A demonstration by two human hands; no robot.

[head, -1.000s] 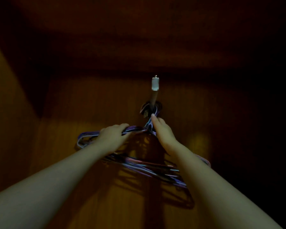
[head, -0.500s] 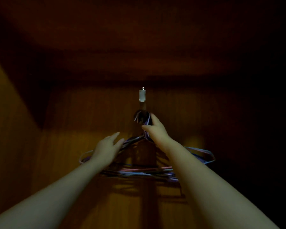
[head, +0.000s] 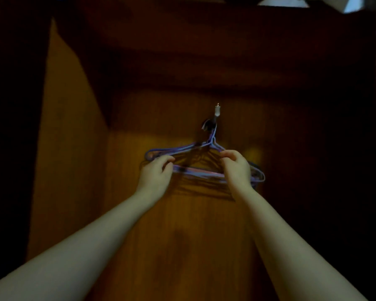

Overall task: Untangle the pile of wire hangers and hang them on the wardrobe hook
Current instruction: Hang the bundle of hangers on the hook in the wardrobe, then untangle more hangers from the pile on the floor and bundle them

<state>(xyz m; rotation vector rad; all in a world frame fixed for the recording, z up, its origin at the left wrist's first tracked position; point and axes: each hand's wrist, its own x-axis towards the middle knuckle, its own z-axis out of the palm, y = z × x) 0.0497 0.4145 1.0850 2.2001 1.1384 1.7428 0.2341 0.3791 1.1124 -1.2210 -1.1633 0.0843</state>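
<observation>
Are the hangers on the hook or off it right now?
On. The hangers hang by their necks from the hook. The left hand and right hand grip their shoulders.

Hangers (head: 195,170): bundle of thin wire ones, lilac-purple, some pink along bottom bars. Triangles stacked nearly flush, tilted, left end higher than right. Necks gathered, dark top loops bunched on hook (head: 217,110). Bundle hangs close against wooden panel (head: 182,235). Left hand (head: 155,172) grips left end; right hand (head: 237,168) pinches right shoulder wire. Hook: small, pale body, metal tip on top, fixed to panel above bundle.
</observation>
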